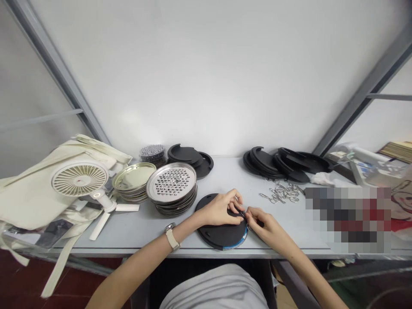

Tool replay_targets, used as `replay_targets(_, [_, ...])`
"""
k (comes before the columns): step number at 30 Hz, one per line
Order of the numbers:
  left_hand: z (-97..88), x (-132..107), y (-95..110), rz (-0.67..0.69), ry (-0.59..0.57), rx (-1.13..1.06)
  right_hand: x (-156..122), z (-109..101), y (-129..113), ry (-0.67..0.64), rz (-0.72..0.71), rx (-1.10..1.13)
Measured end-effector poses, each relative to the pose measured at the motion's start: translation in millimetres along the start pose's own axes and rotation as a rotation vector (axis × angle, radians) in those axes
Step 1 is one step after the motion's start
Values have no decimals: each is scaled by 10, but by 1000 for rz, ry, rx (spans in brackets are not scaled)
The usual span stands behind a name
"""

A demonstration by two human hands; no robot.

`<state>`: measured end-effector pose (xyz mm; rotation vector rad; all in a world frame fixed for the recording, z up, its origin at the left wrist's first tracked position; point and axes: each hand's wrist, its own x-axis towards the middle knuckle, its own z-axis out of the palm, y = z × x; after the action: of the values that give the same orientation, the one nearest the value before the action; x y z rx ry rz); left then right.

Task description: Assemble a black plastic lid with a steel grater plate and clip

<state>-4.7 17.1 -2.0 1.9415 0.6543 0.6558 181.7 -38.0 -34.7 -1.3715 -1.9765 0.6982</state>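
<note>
A black round disc (219,234) lies flat on the grey table (148,223) near its front edge, with a blue rim showing at its lower right. My left hand (222,208) rests on the disc's top, fingers curled in a pinch at its right edge. My right hand (262,223) meets it there, fingers pinched on a small metal piece (243,212) too small to name. A watch sits on my left wrist.
Stacks of perforated metal discs (172,184) and gold-toned lids (133,178) stand left of centre. Black discs (189,156) and black rings (283,163) lie along the wall. Loose metal clips (283,192) sit right of my hands. A white fan (80,180) and cloth bag lie far left.
</note>
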Motion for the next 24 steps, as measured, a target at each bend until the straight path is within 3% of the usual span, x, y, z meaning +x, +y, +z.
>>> replay_targets(15, [8, -7, -16, -6, -1, 25, -16, 9, 84, -3, 15, 45])
replay_targets(24, [6, -10, 13, -10, 19, 74, 16, 48, 24, 40, 5, -59])
